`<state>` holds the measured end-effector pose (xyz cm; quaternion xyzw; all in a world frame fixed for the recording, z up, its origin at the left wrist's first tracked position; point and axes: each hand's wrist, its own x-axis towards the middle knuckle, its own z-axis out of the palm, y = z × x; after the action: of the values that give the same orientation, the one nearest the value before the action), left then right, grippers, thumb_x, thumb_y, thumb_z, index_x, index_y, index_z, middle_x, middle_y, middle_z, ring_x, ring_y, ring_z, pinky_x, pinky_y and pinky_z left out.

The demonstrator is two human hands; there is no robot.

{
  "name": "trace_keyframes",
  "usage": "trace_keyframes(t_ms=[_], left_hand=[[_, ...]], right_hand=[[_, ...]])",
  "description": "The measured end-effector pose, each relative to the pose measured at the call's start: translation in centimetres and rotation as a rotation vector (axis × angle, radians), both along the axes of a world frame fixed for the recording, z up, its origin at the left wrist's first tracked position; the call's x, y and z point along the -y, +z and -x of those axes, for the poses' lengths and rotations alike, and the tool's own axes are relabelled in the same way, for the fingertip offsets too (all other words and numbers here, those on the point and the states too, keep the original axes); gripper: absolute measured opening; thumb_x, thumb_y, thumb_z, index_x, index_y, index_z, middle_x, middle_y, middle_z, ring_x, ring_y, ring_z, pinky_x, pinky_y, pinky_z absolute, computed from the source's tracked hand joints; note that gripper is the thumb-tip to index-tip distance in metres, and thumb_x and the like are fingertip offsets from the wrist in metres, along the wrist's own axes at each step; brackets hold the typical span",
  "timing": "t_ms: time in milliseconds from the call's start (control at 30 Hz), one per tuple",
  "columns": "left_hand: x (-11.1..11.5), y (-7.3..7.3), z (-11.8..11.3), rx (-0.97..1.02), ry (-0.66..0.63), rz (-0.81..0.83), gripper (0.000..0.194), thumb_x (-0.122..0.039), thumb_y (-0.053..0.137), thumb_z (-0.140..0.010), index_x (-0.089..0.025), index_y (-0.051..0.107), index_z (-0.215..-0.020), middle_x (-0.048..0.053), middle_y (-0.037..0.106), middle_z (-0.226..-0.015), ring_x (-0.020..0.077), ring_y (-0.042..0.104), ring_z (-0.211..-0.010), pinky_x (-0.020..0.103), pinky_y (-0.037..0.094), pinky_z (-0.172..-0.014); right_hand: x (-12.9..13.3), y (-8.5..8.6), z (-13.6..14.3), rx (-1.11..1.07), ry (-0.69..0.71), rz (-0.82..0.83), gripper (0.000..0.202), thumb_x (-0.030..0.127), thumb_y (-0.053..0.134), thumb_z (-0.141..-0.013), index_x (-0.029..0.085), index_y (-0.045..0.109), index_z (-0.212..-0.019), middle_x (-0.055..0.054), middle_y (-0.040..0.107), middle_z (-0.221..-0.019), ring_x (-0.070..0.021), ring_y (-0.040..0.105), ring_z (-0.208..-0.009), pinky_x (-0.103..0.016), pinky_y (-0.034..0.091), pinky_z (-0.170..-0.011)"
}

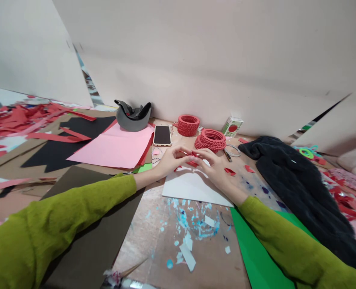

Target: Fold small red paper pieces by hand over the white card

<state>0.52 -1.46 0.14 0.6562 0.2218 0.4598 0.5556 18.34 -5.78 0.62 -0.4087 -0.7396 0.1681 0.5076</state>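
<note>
My left hand (172,159) and my right hand (213,165) meet over a white sheet (181,186). Their fingertips are pinched together on a small folded red paper piece (194,153), partly hidden by the fingers. More red shows just beneath the fingertips, and I cannot make out whether it is the same piece. Right of my right hand lie two loose folded red paper pieces (230,171), (249,169). Just beyond the hands stand two ring-shaped stacks of red folded paper, one upright (188,125) and one slumped (210,140).
A phone (162,135), a grey cap (134,115) and pink paper (114,146) lie at the left. A small carton (232,126) stands against the white panel (196,60). Dark fabric (298,184) and green paper (262,257) are on the right. White scraps (187,256) litter the front.
</note>
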Motion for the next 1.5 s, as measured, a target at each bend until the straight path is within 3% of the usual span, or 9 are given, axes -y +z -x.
trace_keyframes(t_ms=[100, 200, 400, 600, 733, 1200, 1367, 1500], left_hand=[[0.0, 0.0, 0.0, 0.002, -0.001, 0.006, 0.03, -0.034, 0.069, -0.077, -0.011, 0.061, -0.095, 0.008, 0.069, -0.09, 0.0193, 0.07, -0.081, 0.032, 0.056, -0.076], [-0.1, -0.2, 0.0, -0.008, -0.02, 0.029, 0.032, -0.034, 0.069, -0.077, -0.01, 0.061, -0.097, 0.009, 0.069, -0.091, 0.0199, 0.07, -0.08, 0.033, 0.056, -0.076], [-0.3, -0.6, -0.1, -0.001, -0.121, 0.123, 0.035, -0.039, 0.07, -0.076, -0.009, 0.064, -0.095, 0.01, 0.072, -0.088, 0.0219, 0.071, -0.082, 0.035, 0.057, -0.077], [-0.2, -0.3, 0.0, -0.018, -0.104, 0.09, 0.032, -0.038, 0.07, -0.076, -0.01, 0.066, -0.092, 0.009, 0.073, -0.083, 0.0187, 0.071, -0.076, 0.03, 0.056, -0.073], [-0.3, -0.4, 0.0, -0.029, -0.096, 0.104, 0.032, -0.037, 0.069, -0.077, -0.009, 0.068, -0.092, 0.011, 0.074, -0.084, 0.0198, 0.071, -0.076, 0.031, 0.057, -0.073], [-0.3, 0.2, 0.5, -0.062, -0.066, 0.165, 0.032, -0.037, 0.07, -0.076, -0.01, 0.071, -0.093, 0.01, 0.074, -0.082, 0.0165, 0.069, -0.074, 0.025, 0.055, -0.07], [-0.4, 0.0, 0.5, -0.059, -0.008, 0.143, 0.033, -0.039, 0.071, -0.074, -0.011, 0.072, -0.091, 0.01, 0.074, -0.086, 0.0159, 0.068, -0.074, 0.024, 0.054, -0.069], [-0.4, 0.0, 0.4, -0.087, -0.058, 0.113, 0.036, -0.041, 0.07, -0.075, -0.01, 0.072, -0.093, 0.011, 0.074, -0.088, 0.0171, 0.069, -0.073, 0.025, 0.055, -0.067]], right_hand=[[-0.2, -0.3, -0.1, -0.024, -0.051, 0.0, 0.021, 0.025, 0.051, -0.091, 0.021, 0.067, -0.105, -0.008, 0.066, -0.104, -0.0202, 0.061, -0.099, -0.036, 0.047, -0.089], [-0.3, -0.6, -0.1, -0.041, -0.098, 0.009, 0.018, 0.025, 0.053, -0.089, 0.019, 0.067, -0.099, -0.007, 0.069, -0.096, -0.0193, 0.063, -0.089, -0.034, 0.049, -0.081], [-0.1, -0.4, 0.0, 0.005, -0.08, -0.008, 0.015, 0.022, 0.056, -0.086, 0.019, 0.068, -0.096, -0.005, 0.069, -0.091, -0.0186, 0.063, -0.084, -0.032, 0.049, -0.077], [0.2, -0.1, 0.1, 0.0, -0.084, -0.017, 0.012, 0.024, 0.06, -0.084, 0.019, 0.067, -0.093, -0.005, 0.068, -0.088, -0.0181, 0.062, -0.081, -0.032, 0.049, -0.076], [0.3, -0.1, 0.2, 0.02, -0.125, -0.11, 0.005, 0.018, 0.061, -0.081, 0.02, 0.065, -0.083, -0.004, 0.066, -0.083, -0.0183, 0.062, -0.08, -0.033, 0.049, -0.076], [0.7, -0.2, 0.5, 0.088, -0.081, -0.208, 0.013, 0.013, 0.056, -0.084, 0.022, 0.066, -0.086, -0.006, 0.065, -0.098, -0.0195, 0.063, -0.093, -0.035, 0.049, -0.084], [1.1, 0.5, 0.5, 0.09, -0.063, -0.117, 0.015, 0.022, 0.054, -0.087, 0.021, 0.065, -0.097, -0.007, 0.066, -0.099, -0.0206, 0.061, -0.095, -0.036, 0.048, -0.085], [1.0, 0.7, 0.3, 0.068, -0.122, 0.001, 0.02, 0.031, 0.049, -0.091, 0.018, 0.065, -0.088, -0.005, 0.067, -0.083, -0.0179, 0.061, -0.078, -0.031, 0.047, -0.072]])
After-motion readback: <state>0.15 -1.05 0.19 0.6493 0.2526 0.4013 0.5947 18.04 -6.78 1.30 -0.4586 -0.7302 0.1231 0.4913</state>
